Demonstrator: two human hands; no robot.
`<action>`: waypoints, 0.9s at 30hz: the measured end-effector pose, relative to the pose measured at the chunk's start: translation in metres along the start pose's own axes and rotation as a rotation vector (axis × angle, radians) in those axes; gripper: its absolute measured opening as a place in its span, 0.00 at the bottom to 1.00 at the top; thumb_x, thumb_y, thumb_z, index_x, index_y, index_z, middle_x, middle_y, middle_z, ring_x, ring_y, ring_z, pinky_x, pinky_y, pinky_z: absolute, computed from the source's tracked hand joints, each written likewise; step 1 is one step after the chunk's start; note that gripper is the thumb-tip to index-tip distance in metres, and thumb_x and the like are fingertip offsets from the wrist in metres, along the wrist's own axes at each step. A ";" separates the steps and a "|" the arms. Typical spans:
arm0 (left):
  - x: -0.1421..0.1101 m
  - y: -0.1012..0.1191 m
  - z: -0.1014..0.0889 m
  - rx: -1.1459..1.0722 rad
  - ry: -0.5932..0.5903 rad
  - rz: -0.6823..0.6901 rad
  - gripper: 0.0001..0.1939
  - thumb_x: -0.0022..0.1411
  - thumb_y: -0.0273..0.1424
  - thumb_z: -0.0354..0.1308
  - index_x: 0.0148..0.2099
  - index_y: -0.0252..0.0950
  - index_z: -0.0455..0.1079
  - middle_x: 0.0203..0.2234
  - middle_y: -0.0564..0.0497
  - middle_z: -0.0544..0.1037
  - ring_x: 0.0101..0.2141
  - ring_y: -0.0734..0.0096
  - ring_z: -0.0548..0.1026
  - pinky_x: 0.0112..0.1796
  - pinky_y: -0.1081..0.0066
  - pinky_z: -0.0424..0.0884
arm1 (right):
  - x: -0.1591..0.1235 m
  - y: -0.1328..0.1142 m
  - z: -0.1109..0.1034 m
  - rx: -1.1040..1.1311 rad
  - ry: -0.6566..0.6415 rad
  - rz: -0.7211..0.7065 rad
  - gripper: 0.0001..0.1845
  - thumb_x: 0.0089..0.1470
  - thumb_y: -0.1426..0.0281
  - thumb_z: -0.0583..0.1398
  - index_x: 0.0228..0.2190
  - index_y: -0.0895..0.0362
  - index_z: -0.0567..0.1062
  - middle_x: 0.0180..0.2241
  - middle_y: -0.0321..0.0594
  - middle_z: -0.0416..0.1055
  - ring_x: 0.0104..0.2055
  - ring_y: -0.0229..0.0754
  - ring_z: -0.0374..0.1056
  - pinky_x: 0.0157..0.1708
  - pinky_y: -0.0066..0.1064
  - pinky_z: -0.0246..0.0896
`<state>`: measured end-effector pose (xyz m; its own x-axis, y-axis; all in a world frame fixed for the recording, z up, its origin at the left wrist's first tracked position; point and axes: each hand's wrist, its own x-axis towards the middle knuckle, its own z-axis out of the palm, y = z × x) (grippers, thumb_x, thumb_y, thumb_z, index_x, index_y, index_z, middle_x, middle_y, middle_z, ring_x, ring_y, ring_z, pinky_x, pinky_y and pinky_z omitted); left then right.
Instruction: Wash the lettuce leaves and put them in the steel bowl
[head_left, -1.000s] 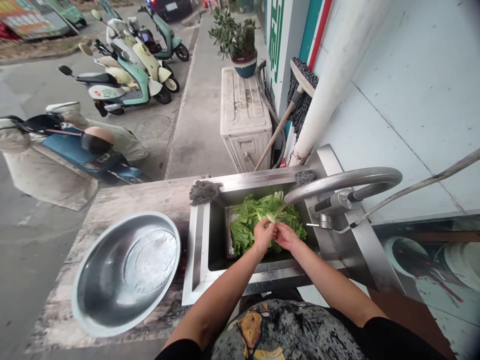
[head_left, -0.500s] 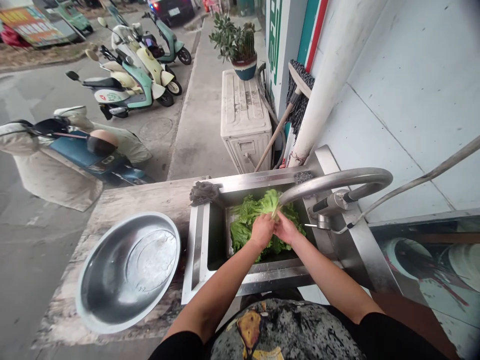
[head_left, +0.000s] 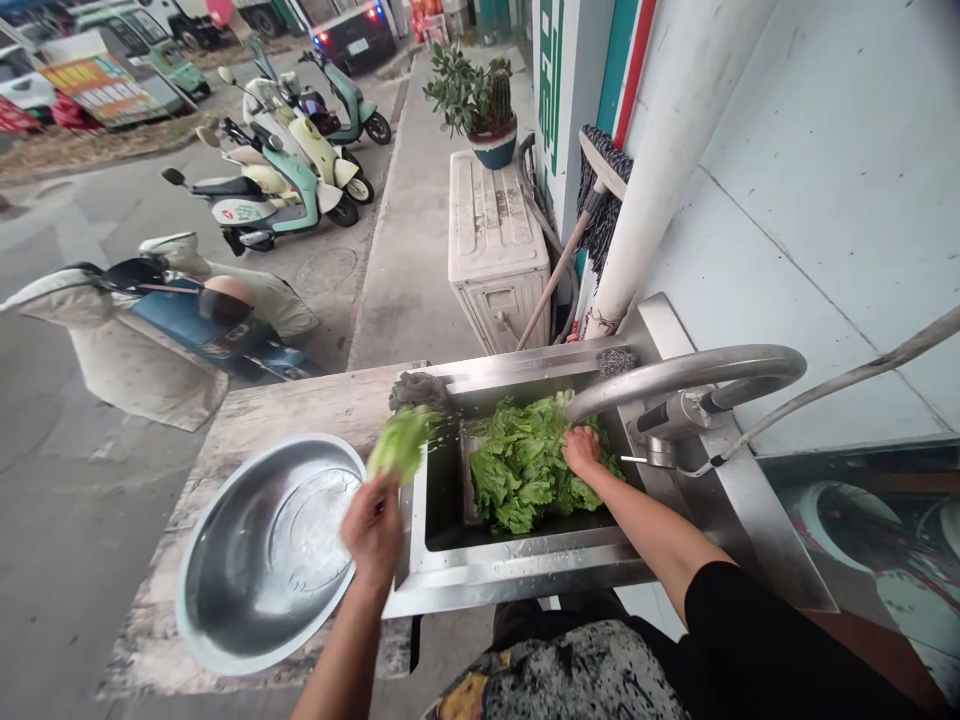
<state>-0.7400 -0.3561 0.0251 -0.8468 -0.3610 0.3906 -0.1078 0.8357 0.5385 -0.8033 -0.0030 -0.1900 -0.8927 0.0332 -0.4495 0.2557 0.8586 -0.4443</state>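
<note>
My left hand is closed round the base of a lettuce leaf, held up near the sink's left rim beside the metal basin. The leaf is smeared by motion and drops of water fly off it. My right hand is down in the steel sink, below the faucet's spout. Its fingers are curled on the pile of green lettuce, their tips partly hidden among the leaves. The basin stands on a worn wooden board, with a little water in its bottom.
A dark rag lies at the sink's back left corner and a steel scourer at the back right. Beyond the sink are a white box unit, a leaning mop and a pipe. Parked scooters stand left.
Both hands were together on a lettuce leaf under the spout. My left hand has swung left out of the sink with it, while my right hand stays over the lettuce pile.
</note>
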 end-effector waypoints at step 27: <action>-0.078 0.020 0.094 0.057 -0.878 -0.032 0.22 0.68 0.22 0.55 0.60 0.31 0.82 0.62 0.34 0.79 0.59 0.49 0.80 0.64 0.54 0.74 | -0.032 -0.022 0.008 0.041 -0.226 -0.310 0.42 0.46 0.88 0.69 0.63 0.60 0.79 0.76 0.57 0.57 0.79 0.67 0.48 0.78 0.59 0.33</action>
<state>-0.7246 -0.2720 -0.0642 -0.9351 0.0449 -0.3515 -0.1439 0.8584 0.4924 -0.7770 -0.0273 -0.1717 -0.8270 -0.3419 -0.4463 0.0056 0.7888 -0.6146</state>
